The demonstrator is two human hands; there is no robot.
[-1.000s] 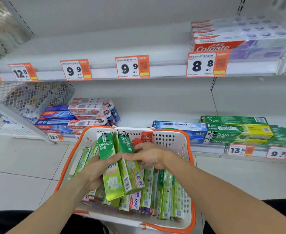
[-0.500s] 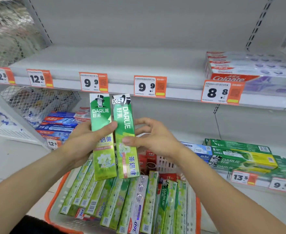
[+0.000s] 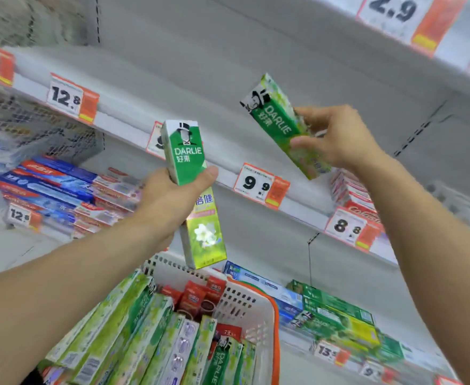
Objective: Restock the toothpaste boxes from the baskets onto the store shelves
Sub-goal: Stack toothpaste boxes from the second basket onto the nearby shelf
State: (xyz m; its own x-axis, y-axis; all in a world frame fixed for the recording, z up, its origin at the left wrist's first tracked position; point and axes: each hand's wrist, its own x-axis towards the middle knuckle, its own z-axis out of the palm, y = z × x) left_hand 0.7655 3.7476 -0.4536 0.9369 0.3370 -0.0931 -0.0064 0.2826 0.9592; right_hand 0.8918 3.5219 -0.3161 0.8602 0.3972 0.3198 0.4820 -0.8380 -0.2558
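— Two boxes, one in each hand? Start with what's closest to you.

— Closest is the basket, white with an orange rim, below my forearms. It is packed with green toothpaste boxes standing on end, and some red boxes at its far end.

— And your hands?

— My left hand is wrapped round the middle of a green Darlie box. The thumb lies across its front and the box stands nearly upright, its printed top above my fist and its flowered end hanging below, over the far edge of the basket. My right hand is higher and further right. It pinches a second Darlie box between thumb and fingers near the lower half; that box tilts, with its top end leaning up and to the left. The two boxes are apart, not touching.

— What's behind them?

— The middle shelf, bare grey where the boxes are held in front of it, with price tags along its lip: 12.8, 9.9 and 8.8. One more tag is partly hidden behind my left box. Red Colgate boxes sit on that shelf beyond my right wrist. Lower left, blue and red boxes are stacked flat; lower right, green and blue boxes lie on the bottom shelf.
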